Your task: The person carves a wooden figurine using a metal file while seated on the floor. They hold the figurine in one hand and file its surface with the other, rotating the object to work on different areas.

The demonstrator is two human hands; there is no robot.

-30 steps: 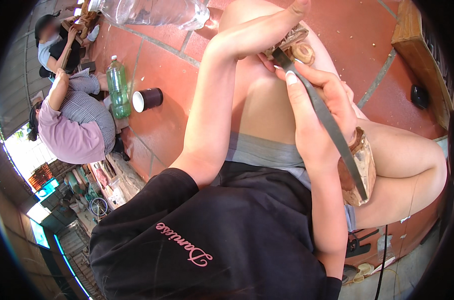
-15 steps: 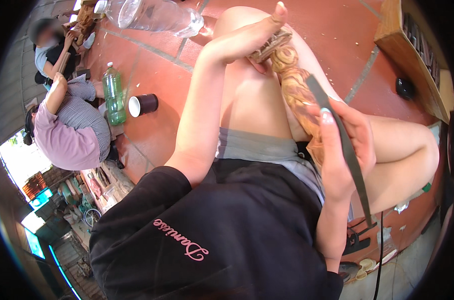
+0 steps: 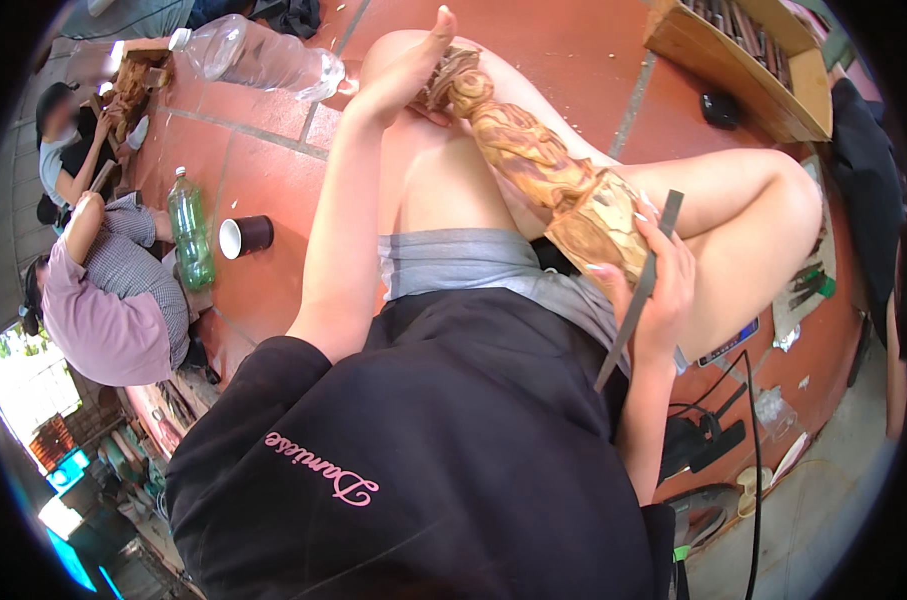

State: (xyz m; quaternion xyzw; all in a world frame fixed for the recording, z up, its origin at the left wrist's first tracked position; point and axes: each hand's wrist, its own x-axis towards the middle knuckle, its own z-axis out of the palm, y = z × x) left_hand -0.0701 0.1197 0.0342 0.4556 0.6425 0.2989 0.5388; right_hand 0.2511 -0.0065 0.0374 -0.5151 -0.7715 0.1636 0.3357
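Observation:
Across my lap lies a long wood carving (image 3: 528, 150) with swirling grain, a rounded knob near its far end and a blocky base near my right thigh. My left hand (image 3: 413, 88) is closed around the far end, its thumb sticking up and its other fingers partly hidden behind the wood. At the base end, my right hand (image 3: 663, 285) grips a thin, flat dark grey strip (image 3: 633, 320); its exact kind is unclear. The fingertips of that hand are at the base of the carving.
On the red tile floor to the left are a clear plastic bottle (image 3: 258, 60), a green bottle (image 3: 190, 230) and a dark cup (image 3: 246, 236). Two people sit beyond them. A box of tools (image 3: 803, 95) and a black mouse-like object (image 3: 719, 110) stand far right. Cables (image 3: 751, 450) run lower right.
The view has shifted, with more of the carving's base now showing. My right hand and the strip have moved from the carving's middle to its base end. My left hand keeps hold.

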